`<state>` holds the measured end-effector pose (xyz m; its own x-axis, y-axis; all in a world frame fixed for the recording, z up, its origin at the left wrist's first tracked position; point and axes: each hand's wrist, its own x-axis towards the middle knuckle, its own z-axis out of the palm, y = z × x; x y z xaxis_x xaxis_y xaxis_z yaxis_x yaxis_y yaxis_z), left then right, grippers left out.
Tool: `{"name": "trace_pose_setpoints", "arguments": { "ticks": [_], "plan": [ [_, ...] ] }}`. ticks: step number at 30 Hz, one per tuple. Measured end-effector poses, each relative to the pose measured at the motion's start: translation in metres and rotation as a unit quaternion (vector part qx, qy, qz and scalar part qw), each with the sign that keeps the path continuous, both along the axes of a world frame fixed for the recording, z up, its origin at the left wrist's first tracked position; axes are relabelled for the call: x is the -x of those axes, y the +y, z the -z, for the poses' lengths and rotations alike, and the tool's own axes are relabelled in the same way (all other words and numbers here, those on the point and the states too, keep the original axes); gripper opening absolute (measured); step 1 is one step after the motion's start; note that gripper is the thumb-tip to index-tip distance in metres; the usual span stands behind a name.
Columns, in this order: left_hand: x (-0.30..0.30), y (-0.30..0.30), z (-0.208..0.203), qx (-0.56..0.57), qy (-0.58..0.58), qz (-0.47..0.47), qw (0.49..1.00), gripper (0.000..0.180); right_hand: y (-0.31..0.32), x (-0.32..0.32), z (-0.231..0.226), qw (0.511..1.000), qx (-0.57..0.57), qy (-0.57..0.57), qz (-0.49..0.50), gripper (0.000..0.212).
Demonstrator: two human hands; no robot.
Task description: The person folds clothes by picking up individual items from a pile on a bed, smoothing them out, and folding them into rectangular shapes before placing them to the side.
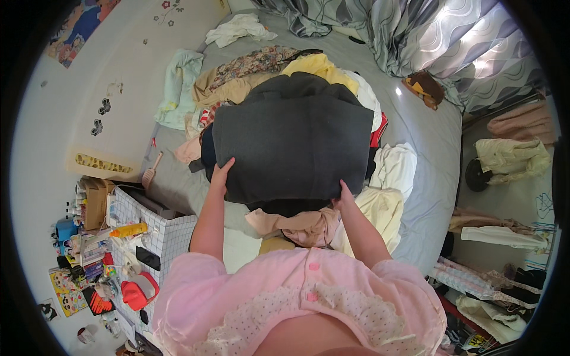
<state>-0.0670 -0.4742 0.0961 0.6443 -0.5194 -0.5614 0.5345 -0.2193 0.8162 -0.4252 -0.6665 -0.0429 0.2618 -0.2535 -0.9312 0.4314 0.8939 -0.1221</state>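
Lower left of frame: cluttered desk (127, 207) w/ white grid-pattern cover, carrying a yellow tube-shaped package (129, 229) lying flat, small bottles & boxes behind it, a red lidded container (139, 292) nearer the bottom edge, flat colourful printed cards (62, 291) at far lower left. Upper left: bright cartoon poster (80, 24) on the wall, dark butterfly stickers (101, 115) below it, a cream rectangular sign w/ yellow patterned strip (102, 155) leaning lower down.

Centre-left: left hand (221, 175) gripping the lower-left edge of the dark grey garment (294, 145), thumb on top, fingers tucked under the cloth. Centre: garment spreading as a broad, roughly squared panel over the clothes pile (261, 71) on the bed (424, 136), approx. mid-frame. Centre-right: right hand (345, 199) pinching the lower-right edge, thumb pressing down, other fingers hidden under fabric.

Judging the step: keeping both hands level & equally apart, pulling the near edge taut so the panel is lying flat w/o creases, avoiding dragging the beige piece (297, 225) underneath.

Right: cream items (392, 172) beside the pile; grey patterned curtain (463, 41) at upper right; more clothes hanging at far right.
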Motion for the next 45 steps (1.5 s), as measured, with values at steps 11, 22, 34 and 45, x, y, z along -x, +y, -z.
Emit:
{"name": "trace_pose_setpoints", "arguments": {
  "ticks": [11, 22, 34, 45],
  "plan": [
    [-0.052, -0.044, 0.005, -0.031, -0.161, -0.014, 0.986, 0.064, -0.092, -0.003, -0.025, 0.849, 0.379, 0.302, -0.211, 0.064],
    [-0.064, -0.066, 0.016, -0.033, -0.312, -0.02, 0.949, 0.051, -0.201, -0.015, 0.015, 0.821, 0.433, 0.327, -0.177, 0.09],
    [-0.066, -0.083, -0.026, 0.21, 0.007, 0.02, 0.977, 0.041, -0.211, 0.002, -0.06, 0.923, 0.37, -0.009, -0.108, 0.05],
    [-0.095, -0.073, 0.049, 0.097, -0.028, -0.065, 0.993, 0.045, -0.192, -0.038, -0.09, 0.952, 0.294, 0.018, -0.077, 0.052]
  ]
}}
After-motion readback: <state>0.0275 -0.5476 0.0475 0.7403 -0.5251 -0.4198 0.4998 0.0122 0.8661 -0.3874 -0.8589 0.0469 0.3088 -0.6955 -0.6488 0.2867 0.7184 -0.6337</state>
